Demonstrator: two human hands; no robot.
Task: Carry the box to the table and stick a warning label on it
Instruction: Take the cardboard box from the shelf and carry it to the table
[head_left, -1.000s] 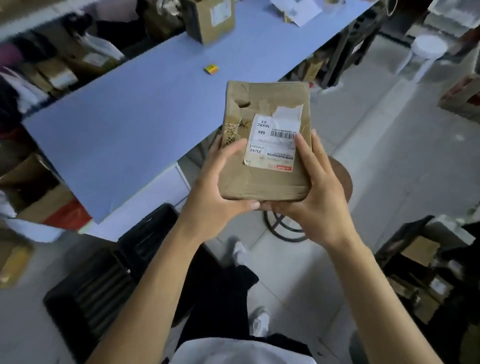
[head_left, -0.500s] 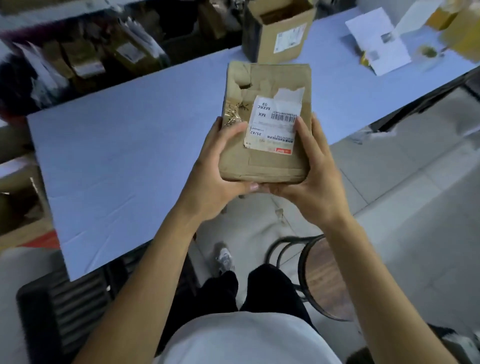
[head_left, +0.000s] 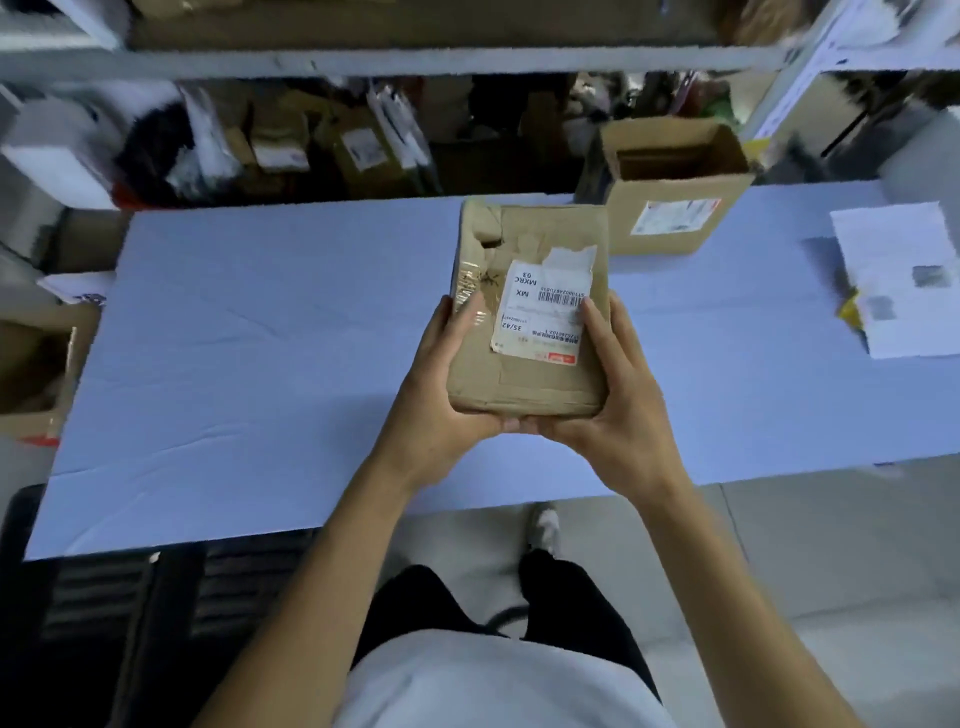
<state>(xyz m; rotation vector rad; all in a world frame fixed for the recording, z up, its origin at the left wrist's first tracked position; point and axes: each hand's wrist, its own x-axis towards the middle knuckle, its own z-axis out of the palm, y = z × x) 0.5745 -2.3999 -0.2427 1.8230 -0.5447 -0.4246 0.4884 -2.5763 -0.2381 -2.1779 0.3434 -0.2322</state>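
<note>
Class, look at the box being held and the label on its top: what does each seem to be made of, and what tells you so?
Box: brown cardboard, matte, judging by its creases and dented, torn corner; glossy strips suggest clear tape. Label: white paper, probably adhesive, printed with a barcode; its upper edge looks torn.

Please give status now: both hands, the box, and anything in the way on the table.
Left hand and right hand grip box. Box above blue table, not set down. Open carton and papers to the right.
</note>
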